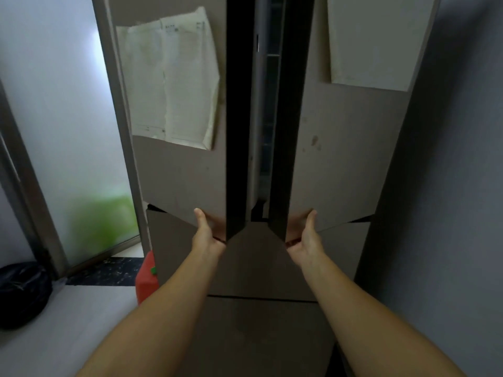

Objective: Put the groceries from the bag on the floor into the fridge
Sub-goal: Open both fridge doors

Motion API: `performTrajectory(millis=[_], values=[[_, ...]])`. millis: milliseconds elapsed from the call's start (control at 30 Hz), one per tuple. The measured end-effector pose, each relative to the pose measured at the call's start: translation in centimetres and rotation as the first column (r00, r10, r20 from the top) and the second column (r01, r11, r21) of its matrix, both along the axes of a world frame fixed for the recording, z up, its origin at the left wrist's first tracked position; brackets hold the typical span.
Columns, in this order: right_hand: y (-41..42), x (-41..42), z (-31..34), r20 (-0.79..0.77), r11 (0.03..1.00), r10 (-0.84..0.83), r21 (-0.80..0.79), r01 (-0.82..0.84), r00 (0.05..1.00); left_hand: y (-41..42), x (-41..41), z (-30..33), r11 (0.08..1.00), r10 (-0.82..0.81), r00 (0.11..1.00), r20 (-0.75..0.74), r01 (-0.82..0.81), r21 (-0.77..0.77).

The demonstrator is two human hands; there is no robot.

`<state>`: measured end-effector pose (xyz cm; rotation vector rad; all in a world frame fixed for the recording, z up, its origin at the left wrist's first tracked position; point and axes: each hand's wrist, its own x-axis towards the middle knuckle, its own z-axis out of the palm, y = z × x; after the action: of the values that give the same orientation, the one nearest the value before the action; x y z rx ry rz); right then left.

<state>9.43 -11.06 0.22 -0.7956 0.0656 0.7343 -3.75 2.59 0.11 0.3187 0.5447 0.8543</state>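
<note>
Straight ahead of you stands the fridge (340,159), its two upper doors parted by a narrow dark gap. Your left hand (208,229) curls under the left door's (179,172) bottom edge; your right hand (303,232) grips the right door's (351,186) likewise. Two papers (168,77) hang on the left door, one sheet (375,39) on the right. Left on the floor sit a red container (147,281) and a black bag (23,292); a wall (449,213) crowds the right.

Both hands grip the bottom edges of the fridge's two upper doors: left hand (208,229) under the left door (185,175), right hand (304,232) under the right door (343,159), a narrow gap between the doors.
</note>
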Motion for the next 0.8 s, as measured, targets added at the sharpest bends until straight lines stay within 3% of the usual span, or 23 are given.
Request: performTrajectory(millis=[300, 400, 467, 533, 600, 633, 667, 733, 767, 800], values=[[-7.2, -1.4, 1.0, -0.022, 0.999, -0.013, -0.043, 0.012, 1.0, -2.8, -7.2, 0.6, 0.993, 0.114, 0.993, -0.028, -0.115, -0.027], [-9.2, -1.4, 0.9, 0.027, 0.995, -0.016, -0.096, 0.019, 1.0, -4.9, -7.0, -0.5, 0.965, 0.247, 0.954, -0.172, -0.258, -0.049], [-10.1, -1.4, 1.1, 0.097, 0.984, -0.011, -0.176, 0.028, 0.995, -8.0, -5.5, -1.1, 0.958, 0.236, 0.914, -0.329, -0.276, -0.079], [-11.1, -1.4, 1.2, 0.277, 0.909, 0.004, -0.401, 0.112, 0.961, -11.8, -2.7, -1.1, 0.985, 0.133, 0.915, -0.381, -0.163, -0.049], [-12.5, -1.9, 1.4, 0.562, 0.771, 0.008, -0.53, 0.353, 0.827, -15.4, 0.2, 0.3, 0.992, 0.061, 0.918, -0.392, -0.011, 0.129], [-13.4, -2.5, 1.5, 0.728, 0.733, 0.027, -0.481, 0.482, 0.685, -16.7, 1.4, 1.4, 0.948, 0.068, 0.899, -0.433, 0.077, 0.308], [-14.2, -3.1, 1.7, 0.861, 0.727, 0.065, -0.388, 0.567, 0.505, -17.5, 2.6, 2.8, 0.847, 0.118, 0.88, -0.46, 0.153, 0.51], [-15.6, -4.1, 2.4, 0.973, 0.755, 0.161, -0.23, 0.615, 0.166, -18.6, 4.8, 5.4, 0.503, 0.265, 0.871, -0.414, 0.241, 0.83], [-16.0, -4.3, 2.9, 0.974, 0.749, 0.228, -0.178, 0.639, 0.005, -19.0, 5.8, 6.3, 0.354, 0.288, 0.88, -0.378, 0.268, 0.896], [-16.3, -4.2, 3.3, 0.946, 0.731, 0.299, -0.139, 0.668, -0.13, -19.4, 6.6, 6.9, 0.269, 0.277, 0.893, -0.355, 0.283, 0.921]])
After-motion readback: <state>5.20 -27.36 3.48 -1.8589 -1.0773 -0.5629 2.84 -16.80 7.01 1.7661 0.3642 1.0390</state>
